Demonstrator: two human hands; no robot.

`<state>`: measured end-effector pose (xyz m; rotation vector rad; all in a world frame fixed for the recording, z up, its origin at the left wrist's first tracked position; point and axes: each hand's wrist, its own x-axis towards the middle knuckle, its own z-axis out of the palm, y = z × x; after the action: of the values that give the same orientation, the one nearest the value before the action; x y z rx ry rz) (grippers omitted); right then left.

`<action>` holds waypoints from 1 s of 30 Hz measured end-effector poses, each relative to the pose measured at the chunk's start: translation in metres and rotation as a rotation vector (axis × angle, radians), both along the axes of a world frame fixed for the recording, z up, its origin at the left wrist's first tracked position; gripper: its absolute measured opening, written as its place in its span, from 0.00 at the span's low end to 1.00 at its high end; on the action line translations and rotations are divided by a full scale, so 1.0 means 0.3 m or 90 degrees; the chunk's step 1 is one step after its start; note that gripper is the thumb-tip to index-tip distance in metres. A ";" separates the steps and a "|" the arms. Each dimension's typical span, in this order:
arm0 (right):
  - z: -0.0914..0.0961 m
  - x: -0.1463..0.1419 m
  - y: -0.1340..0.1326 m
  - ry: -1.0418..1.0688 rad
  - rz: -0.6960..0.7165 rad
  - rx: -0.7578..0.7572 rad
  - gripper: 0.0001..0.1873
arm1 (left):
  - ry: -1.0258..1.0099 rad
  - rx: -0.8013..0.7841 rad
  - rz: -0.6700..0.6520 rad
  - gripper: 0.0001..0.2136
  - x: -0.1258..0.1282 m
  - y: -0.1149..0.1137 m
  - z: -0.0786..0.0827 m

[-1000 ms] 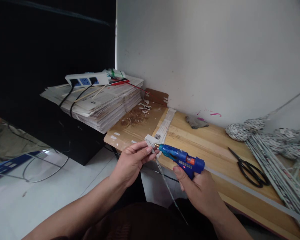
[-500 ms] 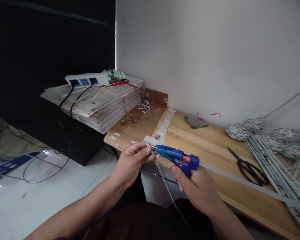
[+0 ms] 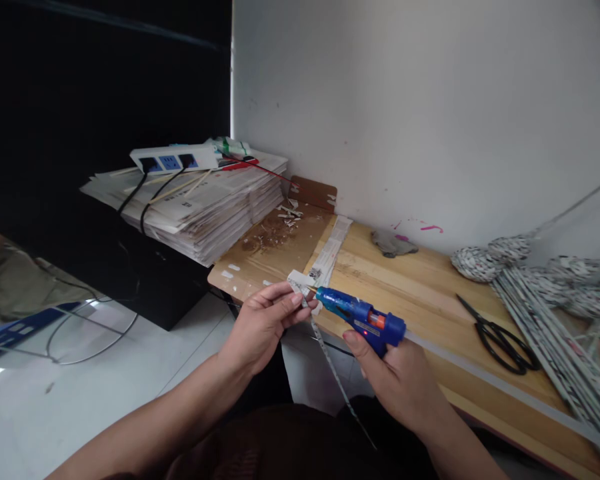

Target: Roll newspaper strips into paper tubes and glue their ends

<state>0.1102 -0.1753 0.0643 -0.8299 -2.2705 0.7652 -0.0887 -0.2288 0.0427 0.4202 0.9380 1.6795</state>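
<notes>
Between the thumb and fingers of my left hand [image 3: 267, 320] is pinched a thin rolled newspaper stick [image 3: 330, 363], whose long end hangs down toward my lap. A flat white paper end [image 3: 300, 278] sticks up above those fingers. My right hand [image 3: 400, 373] is wrapped round the handle of a blue hot glue gun [image 3: 353, 310]. The gun's metal nozzle points left, just beside the paper at my left fingertips. A small red light glows on its body, and a long clear glue stick [image 3: 480, 365] runs out of its back to the right.
Black scissors [image 3: 500, 340] lie on the wooden table [image 3: 405, 280], near many newspaper sticks [image 3: 545, 340] and woven paper balls [image 3: 477, 263]. A grey rag [image 3: 394, 243] lies by the wall. On the left, a power strip [image 3: 175, 160] tops a newspaper stack [image 3: 220, 213].
My right hand has drawn the glue gun slightly right and down, so its nozzle is farther from my left fingers. My left hand has stayed nearly still.
</notes>
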 end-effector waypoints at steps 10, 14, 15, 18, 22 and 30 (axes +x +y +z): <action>-0.012 0.001 0.003 -0.047 -0.042 0.043 0.12 | -0.017 -0.001 -0.001 0.07 -0.006 -0.003 -0.008; -0.018 -0.006 0.001 -0.054 -0.058 0.050 0.09 | -0.015 -0.009 0.002 0.08 -0.009 -0.002 -0.012; -0.017 -0.009 0.000 -0.056 -0.055 0.046 0.09 | -0.015 -0.009 0.002 0.08 -0.010 -0.002 -0.013; -0.010 -0.020 -0.002 -0.063 -0.045 0.056 0.10 | -0.021 -0.009 0.003 0.08 -0.014 -0.002 -0.017; -0.010 -0.027 0.000 -0.080 -0.055 0.084 0.12 | -0.025 -0.006 0.005 0.08 -0.020 -0.004 -0.022; -0.025 -0.042 0.004 -0.134 -0.076 0.093 0.16 | -0.027 -0.016 0.011 0.08 -0.033 -0.006 -0.024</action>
<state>0.0977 -0.1740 0.0568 -1.0065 -2.4011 0.4694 -0.0986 -0.2307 0.0357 0.3600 0.9326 1.6845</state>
